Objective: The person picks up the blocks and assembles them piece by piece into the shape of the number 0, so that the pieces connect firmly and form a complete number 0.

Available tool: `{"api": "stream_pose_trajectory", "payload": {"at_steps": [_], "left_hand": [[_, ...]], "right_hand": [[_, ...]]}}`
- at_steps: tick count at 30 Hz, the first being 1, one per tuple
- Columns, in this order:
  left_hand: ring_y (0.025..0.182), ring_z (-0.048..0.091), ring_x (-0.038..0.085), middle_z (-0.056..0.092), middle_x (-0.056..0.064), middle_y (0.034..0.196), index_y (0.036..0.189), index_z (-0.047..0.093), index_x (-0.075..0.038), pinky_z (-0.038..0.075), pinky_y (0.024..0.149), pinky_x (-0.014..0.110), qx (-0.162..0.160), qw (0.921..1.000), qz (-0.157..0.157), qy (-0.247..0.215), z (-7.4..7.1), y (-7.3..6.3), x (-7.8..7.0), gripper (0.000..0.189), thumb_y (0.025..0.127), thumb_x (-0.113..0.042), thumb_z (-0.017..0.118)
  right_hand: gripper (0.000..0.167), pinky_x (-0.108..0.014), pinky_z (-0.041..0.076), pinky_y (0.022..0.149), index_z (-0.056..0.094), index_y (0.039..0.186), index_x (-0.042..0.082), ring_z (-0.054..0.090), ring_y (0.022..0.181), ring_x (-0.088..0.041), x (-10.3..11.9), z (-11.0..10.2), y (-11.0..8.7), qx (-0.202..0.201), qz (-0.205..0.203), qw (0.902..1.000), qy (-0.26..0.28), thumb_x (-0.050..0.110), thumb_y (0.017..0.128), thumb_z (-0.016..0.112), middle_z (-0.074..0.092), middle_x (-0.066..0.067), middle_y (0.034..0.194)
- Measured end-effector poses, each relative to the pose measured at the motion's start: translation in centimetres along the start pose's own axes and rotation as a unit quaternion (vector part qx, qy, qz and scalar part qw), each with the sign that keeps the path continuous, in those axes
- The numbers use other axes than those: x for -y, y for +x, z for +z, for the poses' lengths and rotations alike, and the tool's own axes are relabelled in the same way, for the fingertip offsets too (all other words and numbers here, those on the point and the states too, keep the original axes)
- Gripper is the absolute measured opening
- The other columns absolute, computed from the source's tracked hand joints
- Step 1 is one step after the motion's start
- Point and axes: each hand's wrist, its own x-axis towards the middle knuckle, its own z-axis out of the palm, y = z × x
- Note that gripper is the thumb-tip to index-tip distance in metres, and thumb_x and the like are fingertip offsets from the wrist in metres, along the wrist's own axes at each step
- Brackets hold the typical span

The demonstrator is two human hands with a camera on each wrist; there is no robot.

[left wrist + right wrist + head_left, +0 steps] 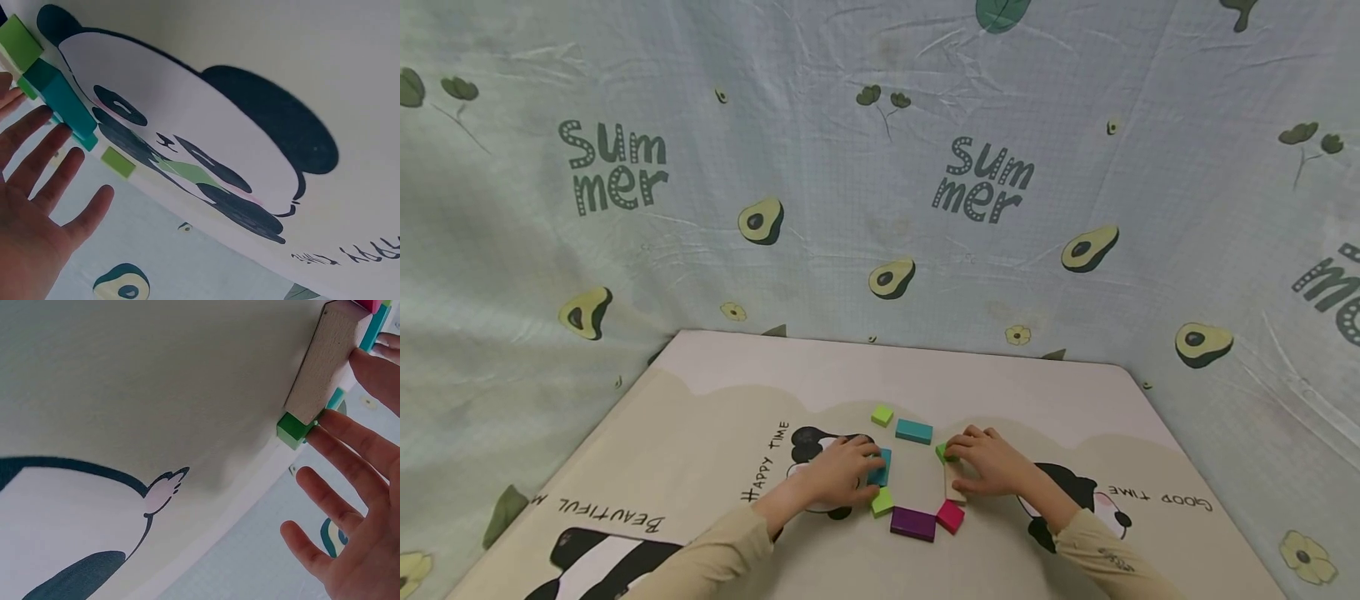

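Observation:
Several coloured blocks form a loose ring on the table. My left hand is at the ring's left side, its spread fingertips against a teal block. Just nearer than that block sits a lime cube. On the right side, my right hand has its index and middle fingertips at a green cube. Its thumb touches the long side of a plain wooden block, which abuts the green cube. A pinkish-red cube and a purple block make up the near side.
At the ring's far side lie another teal block and a lime cube, with a gap between them. The tabletop carries printed pandas and lettering. Behind it hangs a cloth printed with avocados.

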Motion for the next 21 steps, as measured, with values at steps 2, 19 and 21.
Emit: {"api": "stream_pose_trajectory", "payload": {"at_steps": [2, 19, 21], "left_hand": [[0.108, 0.050, 0.017, 0.059, 0.000, 0.113, 0.111, 0.061, -0.017, 0.043, 0.085, 0.041, 0.001, 0.9999, -0.006, -0.016, -0.1, 0.2, 0.1, 0.032, 0.086, -0.035, 0.054], [0.087, 0.049, 0.015, 0.059, 0.003, 0.096, 0.095, 0.065, -0.011, 0.042, 0.069, 0.032, -0.080, 0.9954, 0.028, -0.044, 0.1, 1.5, 1.7, 0.016, 0.085, -0.020, 0.056], [0.086, 0.049, 0.014, 0.059, 0.002, 0.096, 0.096, 0.064, -0.010, 0.042, 0.069, 0.032, -0.102, 0.9927, 0.039, -0.052, 0.6, 1.7, 2.4, 0.018, 0.088, -0.023, 0.054]], "right_hand": [[0.037, -0.042, 0.040, 0.082, 0.060, 0.109, 0.016, 0.048, 0.101, -0.018, 0.1, -0.1, 0.0, 0.002, 0.001, 1.0000, 0.000, 0.040, 0.080, 0.061, 0.059, 0.001, 0.111], [0.038, -0.042, 0.039, 0.081, 0.061, 0.109, 0.015, 0.047, 0.100, -0.017, 0.1, -0.1, 0.0, 0.003, 0.006, 0.9999, 0.012, 0.038, 0.079, 0.062, 0.059, 0.001, 0.111], [0.038, -0.042, 0.039, 0.082, 0.060, 0.109, 0.015, 0.047, 0.100, -0.017, 0.1, -0.1, 0.0, 0.003, 0.006, 0.9999, 0.011, 0.038, 0.079, 0.062, 0.059, 0.001, 0.112]]}}
